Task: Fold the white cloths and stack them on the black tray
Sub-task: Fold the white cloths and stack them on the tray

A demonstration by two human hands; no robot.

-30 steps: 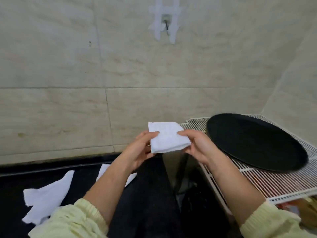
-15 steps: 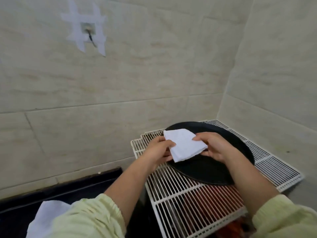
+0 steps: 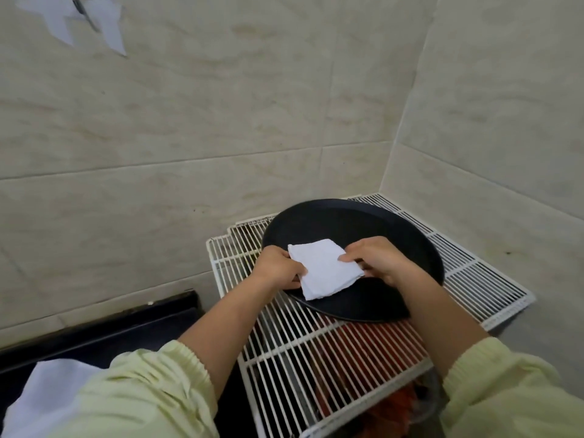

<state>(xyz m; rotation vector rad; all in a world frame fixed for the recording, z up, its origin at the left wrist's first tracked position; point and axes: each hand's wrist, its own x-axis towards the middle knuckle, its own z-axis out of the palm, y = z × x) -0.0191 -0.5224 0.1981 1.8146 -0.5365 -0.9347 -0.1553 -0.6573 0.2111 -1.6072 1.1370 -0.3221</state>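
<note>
A folded white cloth (image 3: 325, 269), a small square, is held low over the near left part of the round black tray (image 3: 354, 222). My left hand (image 3: 278, 270) pinches its left edge and my right hand (image 3: 379, 263) pinches its right edge. Whether the cloth touches the tray I cannot tell. Otherwise the tray holds nothing. Another white cloth (image 3: 47, 393), unfolded, lies at the bottom left on a black counter (image 3: 104, 336), partly hidden by my left sleeve.
The tray rests on a white wire rack (image 3: 316, 352) set into the corner of two tiled walls. Red and orange things show through the rack's bars below. White tape strips (image 3: 85, 17) are stuck on the wall at top left.
My view has swung right from the counter to the rack. Both hands have carried the folded cloth right and down over the tray.
</note>
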